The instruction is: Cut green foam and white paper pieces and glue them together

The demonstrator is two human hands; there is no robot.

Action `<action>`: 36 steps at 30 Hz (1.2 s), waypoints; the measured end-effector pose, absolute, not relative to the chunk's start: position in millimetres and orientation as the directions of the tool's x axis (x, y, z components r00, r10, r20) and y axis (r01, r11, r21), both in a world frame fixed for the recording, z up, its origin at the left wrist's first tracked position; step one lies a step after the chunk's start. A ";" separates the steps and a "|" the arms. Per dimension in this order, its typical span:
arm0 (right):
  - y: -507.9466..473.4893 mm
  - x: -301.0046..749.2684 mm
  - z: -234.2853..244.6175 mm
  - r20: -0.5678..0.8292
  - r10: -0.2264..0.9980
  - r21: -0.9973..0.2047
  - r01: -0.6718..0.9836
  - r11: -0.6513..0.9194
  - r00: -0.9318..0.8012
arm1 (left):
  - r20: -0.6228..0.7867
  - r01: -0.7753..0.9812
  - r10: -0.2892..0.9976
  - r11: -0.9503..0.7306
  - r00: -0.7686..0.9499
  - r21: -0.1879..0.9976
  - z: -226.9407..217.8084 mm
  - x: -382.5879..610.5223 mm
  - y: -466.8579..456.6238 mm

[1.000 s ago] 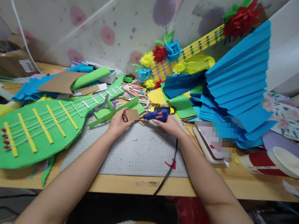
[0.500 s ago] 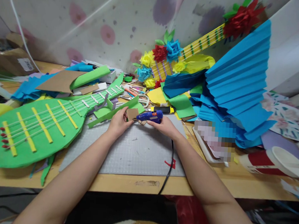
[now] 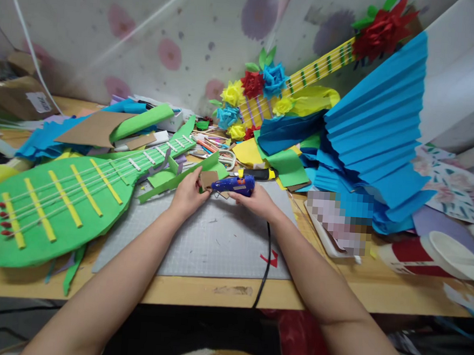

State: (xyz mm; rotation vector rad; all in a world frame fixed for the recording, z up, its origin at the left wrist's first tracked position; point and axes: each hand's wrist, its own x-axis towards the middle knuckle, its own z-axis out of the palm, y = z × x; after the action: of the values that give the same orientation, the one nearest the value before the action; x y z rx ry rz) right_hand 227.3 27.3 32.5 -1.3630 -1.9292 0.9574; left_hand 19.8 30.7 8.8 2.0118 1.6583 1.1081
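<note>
In my right hand [image 3: 258,202] is a blue hot glue gun [image 3: 234,185], its nozzle pointing left and its black cord [image 3: 267,261] trailing down over the table edge. My left hand [image 3: 190,194] pinches a small piece of brown cardboard [image 3: 209,179], right at the glue gun's tip. Whether the nozzle touches the cardboard I cannot tell. Folded green paper strips [image 3: 167,182] lie just left of my left hand. Behind the glue gun rests a yellow and black utility knife [image 3: 257,174]. Both hands are above a grey cutting mat [image 3: 211,246].
A green paper-covered lute-like instrument [image 3: 56,208] lies at left. At the back leans a yellow paper guitar [image 3: 266,106] with paper flowers. Pleated blue paper [image 3: 381,122] stands at right, near a lidded paper cup [image 3: 422,255]. Scissors [image 3: 226,159] lie among scraps.
The glue gun and my right hand have shifted slightly left, bringing the nozzle closer to my left fingers. My left hand still pinches the cardboard.
</note>
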 end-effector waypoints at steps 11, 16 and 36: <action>36.7 232.0 30.5 0.042 0.994 -0.764 0.638 0.100 -0.105 | 0.327 0.610 0.943 -0.294 0.060 0.736 9.5 19.9 26.4; 41.4 237.0 26.9 0.039 0.999 -0.755 0.655 0.044 -0.022 | 0.307 0.604 0.948 -0.291 0.080 0.742 11.0 20.2 25.8; 29.6 224.7 33.8 0.080 0.971 -0.836 0.515 0.189 -0.228 | 0.317 0.589 0.944 -0.305 0.086 0.748 10.0 20.7 25.8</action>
State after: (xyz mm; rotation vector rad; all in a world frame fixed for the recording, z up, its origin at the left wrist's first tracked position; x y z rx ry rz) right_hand 224.7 29.6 33.8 -1.3922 -1.8366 0.9231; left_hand 20.7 25.8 10.0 1.9400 1.5079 1.1017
